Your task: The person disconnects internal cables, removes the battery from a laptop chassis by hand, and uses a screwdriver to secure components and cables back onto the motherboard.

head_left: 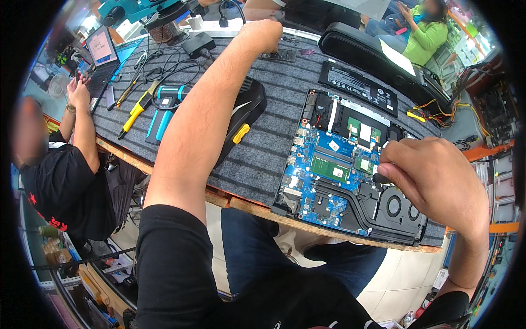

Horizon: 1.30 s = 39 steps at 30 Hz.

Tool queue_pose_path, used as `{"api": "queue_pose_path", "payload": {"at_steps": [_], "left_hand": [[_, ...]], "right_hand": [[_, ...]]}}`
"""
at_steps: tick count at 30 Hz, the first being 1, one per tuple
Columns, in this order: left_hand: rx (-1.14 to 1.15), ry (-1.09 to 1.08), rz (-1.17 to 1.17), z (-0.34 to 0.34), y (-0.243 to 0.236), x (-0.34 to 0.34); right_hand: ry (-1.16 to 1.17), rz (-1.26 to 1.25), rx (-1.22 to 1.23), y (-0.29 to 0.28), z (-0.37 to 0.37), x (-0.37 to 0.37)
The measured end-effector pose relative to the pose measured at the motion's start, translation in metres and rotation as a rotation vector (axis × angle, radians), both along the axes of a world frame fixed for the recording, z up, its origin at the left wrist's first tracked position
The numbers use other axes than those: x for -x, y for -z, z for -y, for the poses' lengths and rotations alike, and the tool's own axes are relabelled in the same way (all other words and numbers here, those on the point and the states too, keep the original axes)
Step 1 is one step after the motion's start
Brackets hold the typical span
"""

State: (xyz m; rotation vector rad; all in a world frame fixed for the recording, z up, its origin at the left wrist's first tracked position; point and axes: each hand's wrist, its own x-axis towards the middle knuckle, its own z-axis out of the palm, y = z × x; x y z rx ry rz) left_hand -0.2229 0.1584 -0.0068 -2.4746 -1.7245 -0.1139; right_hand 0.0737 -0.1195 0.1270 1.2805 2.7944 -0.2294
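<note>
An opened laptop base (350,170) with a blue circuit board lies at the table's front right, its inside facing up. Over its right part, my right hand (438,170) is closed around a black, round-ended object (380,178); most of it is hidden, so its kind is unclear. A green memory module (330,168) and a black fan (393,205) show beside that hand. My left arm stretches across to the table's far edge. There my left hand (263,35) is curled closed beside a small dark tray (282,55); what its fingers hold, if anything, is hidden.
A laptop battery (359,88) and a long black case (378,63) lie behind the laptop base. Left of my arm are a yellow-handled tool (136,112), a blue tool (164,109) and cables (183,68). A co-worker (71,175) sits at the left, near another laptop (102,57).
</note>
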Motion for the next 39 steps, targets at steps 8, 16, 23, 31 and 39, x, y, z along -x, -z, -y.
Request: {"api": "queue_pose_path", "payload": {"at_steps": [8, 16, 23, 31, 39], "left_hand": [[-0.064, 0.016, 0.037, 0.008, -0.012, -0.006], [-0.030, 0.025, 0.096, -0.004, 0.001, 0.003], [-0.046, 0.047, 0.068, -0.014, 0.006, 0.003], [-0.038, 0.120, 0.165, -0.014, -0.001, 0.012], [-0.161, 0.096, 0.237, 0.004, -0.019, 0.006]], "right_hand": [[-0.010, 0.001, -0.005, 0.000, 0.001, -0.002], [0.020, 0.005, 0.005, 0.000, 0.002, 0.001], [0.121, 0.065, 0.030, -0.002, 0.002, 0.005], [-0.005, -0.027, 0.144, -0.017, 0.007, 0.000], [0.100, 0.162, 0.044, -0.013, 0.014, 0.002]]}}
